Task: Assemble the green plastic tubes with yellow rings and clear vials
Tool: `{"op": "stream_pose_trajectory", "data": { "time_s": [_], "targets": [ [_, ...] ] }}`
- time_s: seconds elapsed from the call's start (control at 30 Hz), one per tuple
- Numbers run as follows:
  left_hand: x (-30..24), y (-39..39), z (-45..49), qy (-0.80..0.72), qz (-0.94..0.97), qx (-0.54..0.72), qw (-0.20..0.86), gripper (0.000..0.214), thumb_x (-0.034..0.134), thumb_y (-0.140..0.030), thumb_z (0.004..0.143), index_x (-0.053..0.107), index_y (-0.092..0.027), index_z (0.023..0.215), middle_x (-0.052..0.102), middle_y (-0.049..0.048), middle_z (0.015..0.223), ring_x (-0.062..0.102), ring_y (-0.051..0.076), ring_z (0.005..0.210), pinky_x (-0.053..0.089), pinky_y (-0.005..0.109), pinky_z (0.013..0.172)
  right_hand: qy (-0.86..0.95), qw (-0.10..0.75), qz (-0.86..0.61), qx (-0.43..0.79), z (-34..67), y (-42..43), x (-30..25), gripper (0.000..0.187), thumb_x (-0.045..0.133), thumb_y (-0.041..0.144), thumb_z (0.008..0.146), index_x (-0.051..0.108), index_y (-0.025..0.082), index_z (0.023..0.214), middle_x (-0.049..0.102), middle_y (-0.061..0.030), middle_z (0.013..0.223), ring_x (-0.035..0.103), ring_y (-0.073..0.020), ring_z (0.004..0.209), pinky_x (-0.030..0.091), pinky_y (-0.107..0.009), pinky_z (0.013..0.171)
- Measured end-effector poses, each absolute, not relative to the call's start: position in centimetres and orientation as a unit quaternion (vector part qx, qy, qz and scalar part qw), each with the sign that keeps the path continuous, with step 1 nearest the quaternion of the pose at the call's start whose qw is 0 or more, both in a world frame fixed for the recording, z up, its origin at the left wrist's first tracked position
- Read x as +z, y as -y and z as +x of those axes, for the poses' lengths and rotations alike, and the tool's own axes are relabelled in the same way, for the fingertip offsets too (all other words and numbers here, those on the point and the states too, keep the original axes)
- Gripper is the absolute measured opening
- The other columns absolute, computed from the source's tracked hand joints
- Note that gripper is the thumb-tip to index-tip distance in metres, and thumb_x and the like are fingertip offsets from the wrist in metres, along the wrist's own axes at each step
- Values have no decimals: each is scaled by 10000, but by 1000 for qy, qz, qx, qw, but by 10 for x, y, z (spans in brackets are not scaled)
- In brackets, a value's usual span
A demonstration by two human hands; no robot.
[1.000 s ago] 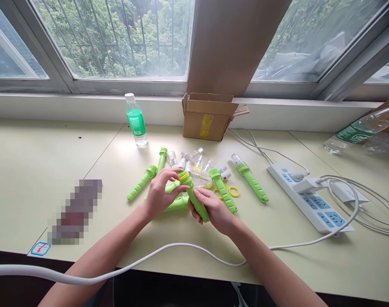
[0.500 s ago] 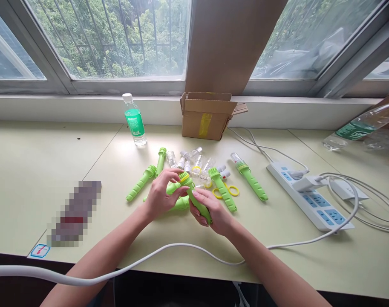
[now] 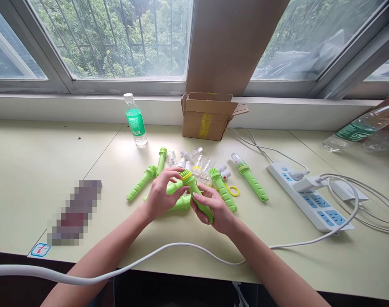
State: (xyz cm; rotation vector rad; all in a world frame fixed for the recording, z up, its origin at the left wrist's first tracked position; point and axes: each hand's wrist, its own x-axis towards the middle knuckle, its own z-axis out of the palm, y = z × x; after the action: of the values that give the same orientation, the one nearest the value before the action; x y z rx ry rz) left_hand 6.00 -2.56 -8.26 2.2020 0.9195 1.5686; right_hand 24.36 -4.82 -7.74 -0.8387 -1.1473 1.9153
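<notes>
My right hand (image 3: 213, 209) grips a green ribbed plastic handle (image 3: 199, 198), held tilted above the table. My left hand (image 3: 162, 194) pinches a yellow ring (image 3: 185, 175) at the handle's top end with thumb and fingertips. Below and beside my hands lie more green handles (image 3: 142, 183), one (image 3: 224, 190) just right of my right hand. Several small clear vials (image 3: 199, 164) are piled behind. A loose yellow ring (image 3: 233, 190) lies on the table to the right.
A water bottle (image 3: 135, 120) and an open cardboard box (image 3: 208, 116) stand near the window ledge. A white power strip (image 3: 311, 200) with cables lies at the right. A white cable (image 3: 168, 251) crosses the table's front edge. A blurred patch (image 3: 75, 212) sits at the left.
My hands stay in place; the handle has tilted and turned slightly in my right hand, while my left fingers keep working the yellow ring at its top.
</notes>
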Motion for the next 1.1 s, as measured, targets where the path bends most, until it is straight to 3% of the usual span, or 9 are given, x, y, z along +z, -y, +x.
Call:
{"op": "stream_pose_trajectory", "data": {
  "time_s": [0.23,0.4,0.57,0.8,1.1],
  "targets": [
    [-80,25,59,-321,764,549,114,221,704,-213,809,510,-176,908,659,114,1078,669,207,983,588,325,722,450,361,-314,754,245,47,-81,238,629,391,842,572,161,865,543,35,578,398,-45,305,216,-163,291],
    [-82,26,59,-316,759,554,128,243,700,-225,812,521,-178,970,649,114,1098,665,197,975,597,308,694,433,356,-299,773,246,47,-81,240,606,397,864,573,162,896,587,18,601,385,-39,286,225,-163,281],
    [-81,26,58,-301,771,541,150,399,765,-250,746,507,-175,1040,625,130,1122,642,229,1040,605,316,690,410,338,-274,801,249,45,-80,243,570,407,888,543,168,851,594,15,593,345,-28,259,200,-161,271],
    [-79,26,58,-309,774,531,151,341,753,-274,761,506,-178,976,632,128,1115,652,221,1014,598,324,693,416,322,-277,804,251,44,-81,242,567,411,879,522,175,854,616,8,601,357,-33,256,204,-163,274],
    [-80,26,59,-309,775,533,144,337,752,-241,763,501,-179,980,632,140,1142,641,232,1056,594,331,710,414,321,-284,803,249,46,-78,249,551,412,884,471,200,987,620,18,608,346,-38,263,200,-156,285]
  ]
}}
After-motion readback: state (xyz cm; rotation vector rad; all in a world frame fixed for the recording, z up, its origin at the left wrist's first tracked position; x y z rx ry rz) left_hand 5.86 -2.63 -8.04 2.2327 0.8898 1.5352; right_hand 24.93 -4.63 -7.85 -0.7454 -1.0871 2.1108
